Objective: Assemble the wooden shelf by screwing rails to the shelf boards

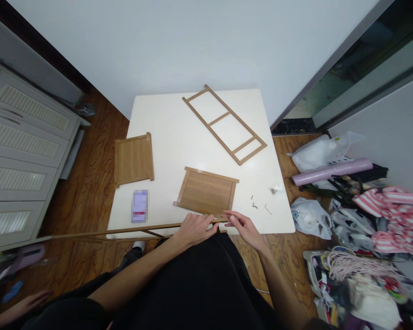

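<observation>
While the left hand (198, 228) curls over the rail of a long wooden frame (158, 226), gripping near its right end, the right hand (242, 229) is half open, fingers stretched out, fingertips at that same end; can't tell if it pinches anything. Frame lies along the near edge of the white table (168, 133) and runs out past the near left corner: slim, straight brown rails. Another person's hand (36, 300) shows off the left side, over the wood-grain floor (89, 183).

Just in from the near edge, around the middle: a flat wooden panel (208, 190), raised side strips, set askew. Near left corner has a rectangular item (139, 206), blurred, purplish with a red band. Toward the near right corner: small metal screws (254, 206), loose, and a thin L-shaped hex key (268, 209). Clear plastic bag (277, 189) by the right edge, small hardware in it.

Farther up, second panel (134, 158), squarish, same brown wood, overhangs the left edge. Beyond, a ladder-like frame (220, 118) lies flat, slanting from the far edge toward the right edge, crossbars unevenly spaced. White wall (199, 46), smooth, behind the far edge
</observation>
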